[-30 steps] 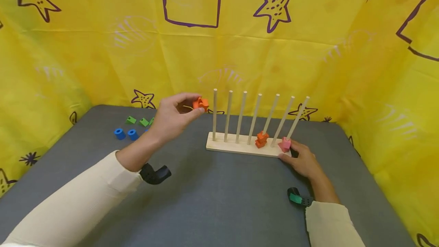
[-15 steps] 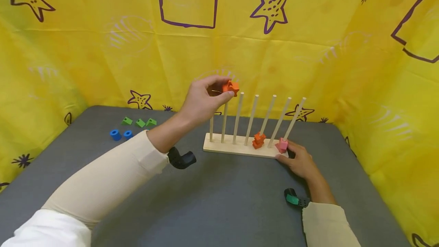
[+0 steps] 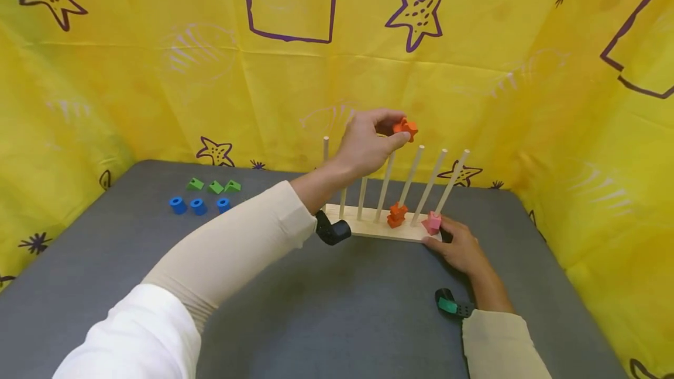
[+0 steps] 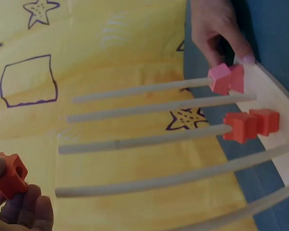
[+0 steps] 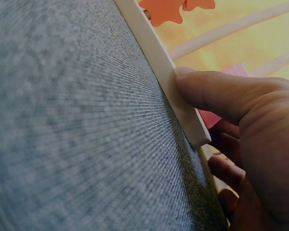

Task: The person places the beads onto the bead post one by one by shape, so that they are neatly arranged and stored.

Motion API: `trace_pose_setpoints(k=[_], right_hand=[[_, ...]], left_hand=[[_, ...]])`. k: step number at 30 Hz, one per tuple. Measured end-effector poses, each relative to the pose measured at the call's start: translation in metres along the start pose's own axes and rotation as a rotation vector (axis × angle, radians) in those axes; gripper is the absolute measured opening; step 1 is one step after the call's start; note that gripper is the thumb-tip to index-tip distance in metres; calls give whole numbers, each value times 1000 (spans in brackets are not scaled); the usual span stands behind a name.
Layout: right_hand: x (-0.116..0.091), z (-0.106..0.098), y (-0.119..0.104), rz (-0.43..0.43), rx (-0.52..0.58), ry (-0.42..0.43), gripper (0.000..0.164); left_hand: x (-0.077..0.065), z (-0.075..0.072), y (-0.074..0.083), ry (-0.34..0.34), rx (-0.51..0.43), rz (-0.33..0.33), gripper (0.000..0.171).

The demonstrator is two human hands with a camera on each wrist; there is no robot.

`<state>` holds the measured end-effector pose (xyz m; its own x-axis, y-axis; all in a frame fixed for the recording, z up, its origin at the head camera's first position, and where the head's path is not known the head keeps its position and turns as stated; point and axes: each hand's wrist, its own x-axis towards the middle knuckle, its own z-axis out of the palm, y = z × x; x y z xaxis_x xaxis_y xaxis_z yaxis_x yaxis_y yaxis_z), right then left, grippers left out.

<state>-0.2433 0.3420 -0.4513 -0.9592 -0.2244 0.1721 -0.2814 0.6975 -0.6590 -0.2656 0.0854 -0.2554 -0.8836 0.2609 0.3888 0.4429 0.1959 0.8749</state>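
Note:
High over the pegs, my left hand [image 3: 367,144] pinches an orange star-shaped bead [image 3: 406,129] between thumb and fingers. The bead's hole [image 4: 20,171] shows in the left wrist view, apart from the peg tips. Below stands a wooden peg rack [image 3: 363,228] with a row of several upright pegs. My right hand [image 3: 466,250] grips the rack's right end, thumb on the front edge and fingers behind. Two orange star beads [image 3: 397,215] are stacked low on the third peg from the right. Pink beads [image 3: 433,224] sit at the foot of the rightmost peg.
At the left of the grey table [image 3: 316,309] lie three green triangular beads [image 3: 215,186], with three blue cylinder beads [image 3: 198,206] in front of them. A yellow patterned cloth [image 3: 295,86] hangs behind and along the sides. My left forearm passes over the rack's left part.
My left hand has carried the orange star bead to the right and a little up, from beside the leftmost peg to above the middle pegs. My right hand stays on the rack's end.

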Motion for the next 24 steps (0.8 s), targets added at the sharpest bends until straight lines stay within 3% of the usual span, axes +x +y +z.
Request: trace_pose_setpoints(k=[13, 24], right_hand=[[2, 2, 3, -14, 10, 7, 55], [2, -1, 2, -19, 13, 5, 52]], left_hand=[[15, 34, -9, -33, 19, -67, 33], [10, 46, -25, 34, -30, -95, 40]])
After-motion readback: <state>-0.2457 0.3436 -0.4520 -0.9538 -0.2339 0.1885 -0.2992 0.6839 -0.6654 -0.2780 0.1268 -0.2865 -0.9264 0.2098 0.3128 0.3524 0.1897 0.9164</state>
